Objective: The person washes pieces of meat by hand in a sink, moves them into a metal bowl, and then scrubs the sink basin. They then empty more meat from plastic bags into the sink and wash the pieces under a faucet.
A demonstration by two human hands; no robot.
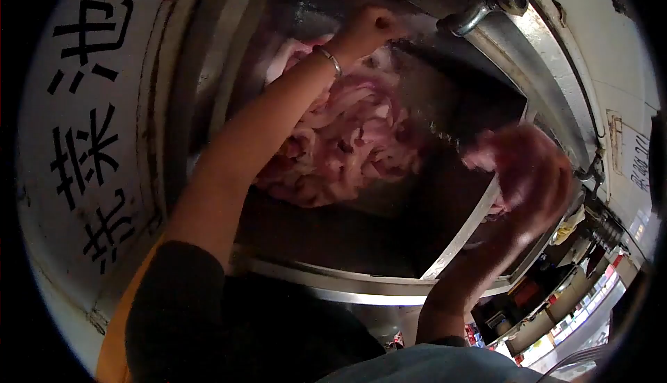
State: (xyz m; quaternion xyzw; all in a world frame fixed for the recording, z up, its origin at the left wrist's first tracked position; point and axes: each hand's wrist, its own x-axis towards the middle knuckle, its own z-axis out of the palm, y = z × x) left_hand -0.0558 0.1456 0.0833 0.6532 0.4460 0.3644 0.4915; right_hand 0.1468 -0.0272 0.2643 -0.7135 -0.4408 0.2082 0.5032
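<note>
Pale pink pieces of raw meat [347,140] lie heaped in the metal sink basin [361,237]. My left hand [372,32], with a bangle on its wrist, is over the far side of the heap. Its fingers are curled closed, and what they hold, if anything, is hidden. At the right, my right hand [538,174] is wrapped round some raw meat [507,164] above the metal divider [462,237] of the sink. A little more meat shows just under this hand, beyond the divider.
A metal tap [486,7] reaches over the far right of the basin. The sink's front rim [333,282] runs close to my body. A white wall panel with large black characters [90,119] stands at the left. Shelves with various items [556,286] are at the lower right.
</note>
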